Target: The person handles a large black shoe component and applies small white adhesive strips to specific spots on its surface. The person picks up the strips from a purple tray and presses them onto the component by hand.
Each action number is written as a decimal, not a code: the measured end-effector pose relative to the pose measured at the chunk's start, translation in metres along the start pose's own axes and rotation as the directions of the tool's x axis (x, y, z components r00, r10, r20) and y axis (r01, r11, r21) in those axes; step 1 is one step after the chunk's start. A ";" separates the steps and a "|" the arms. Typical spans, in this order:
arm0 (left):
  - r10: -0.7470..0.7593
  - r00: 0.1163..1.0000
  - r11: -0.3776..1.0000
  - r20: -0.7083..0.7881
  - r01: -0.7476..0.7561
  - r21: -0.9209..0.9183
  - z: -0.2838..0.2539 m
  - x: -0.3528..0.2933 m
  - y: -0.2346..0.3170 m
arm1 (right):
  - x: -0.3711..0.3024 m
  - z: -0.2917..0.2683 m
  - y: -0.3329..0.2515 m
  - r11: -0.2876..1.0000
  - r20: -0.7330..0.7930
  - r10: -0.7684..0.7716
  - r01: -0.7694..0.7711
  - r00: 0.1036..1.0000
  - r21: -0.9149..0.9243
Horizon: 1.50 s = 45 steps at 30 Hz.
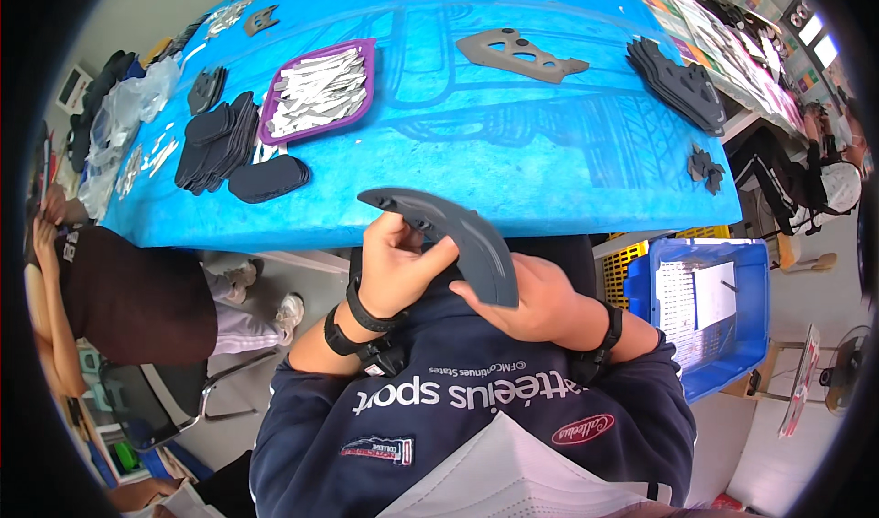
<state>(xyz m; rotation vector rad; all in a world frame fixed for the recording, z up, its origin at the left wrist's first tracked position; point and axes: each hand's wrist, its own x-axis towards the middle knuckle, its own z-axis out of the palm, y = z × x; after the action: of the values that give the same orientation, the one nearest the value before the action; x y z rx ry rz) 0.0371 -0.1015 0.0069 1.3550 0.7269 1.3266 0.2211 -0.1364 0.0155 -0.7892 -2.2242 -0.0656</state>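
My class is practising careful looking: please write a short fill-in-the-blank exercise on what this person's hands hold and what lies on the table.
1. Both hands, left hand and right hand, hold one curved ___ piece.
2. The table cover is ___.
3. The tray of silvery strips has a ___ rim.
4. The crate beside the person is ___.

Missing words: grey; blue; purple; blue

Curved grey piece: flat, crescent-shaped, matte dark grey, with slots or cut-outs near its upper-left end. Held in the air just off the near edge of the blue table, above the lap. Arc runs from upper left down to lower right, broad face toward the camera.
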 end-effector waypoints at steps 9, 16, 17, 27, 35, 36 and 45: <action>0.239 0.968 0.962 0.081 -0.224 -0.157 -0.026 0.001 0.019 | -0.007 -0.048 0.009 0.753 -0.366 0.531 -0.227 0.765 0.618; -0.127 0.976 0.987 0.179 0.142 -0.075 -0.003 -0.004 0.025 | 0.006 -0.014 0.021 0.507 0.180 0.269 -0.299 0.946 0.808; -0.149 0.975 0.984 0.166 0.163 -0.072 -0.002 -0.005 0.026 | 0.005 -0.010 0.021 0.510 0.215 0.273 -0.331 0.938 0.794; -0.004 0.992 0.986 0.126 -0.017 0.163 -0.007 -0.003 0.019 | -0.012 -0.003 0.035 0.704 -0.113 0.588 -0.438 0.801 0.560; -0.055 0.998 0.992 0.028 0.058 -0.112 -0.031 -0.017 0.014 | -0.080 -0.139 0.182 0.640 -0.685 0.583 -0.767 0.437 0.056; -0.059 0.998 0.990 0.032 0.063 -0.128 -0.032 -0.017 0.012 | -0.088 -0.158 0.197 0.638 -0.673 0.493 -0.755 0.552 -0.152; -0.022 0.998 0.991 0.052 0.029 -0.129 -0.025 -0.014 0.008 | -0.122 -0.206 0.250 0.385 -0.204 0.860 -0.858 0.467 -0.340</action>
<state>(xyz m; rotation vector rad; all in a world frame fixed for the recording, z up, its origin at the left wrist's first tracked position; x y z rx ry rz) 0.0092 -0.1099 0.0057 1.2662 0.6114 1.2926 0.5576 -0.0551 0.0310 -2.1192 -1.5167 -0.0018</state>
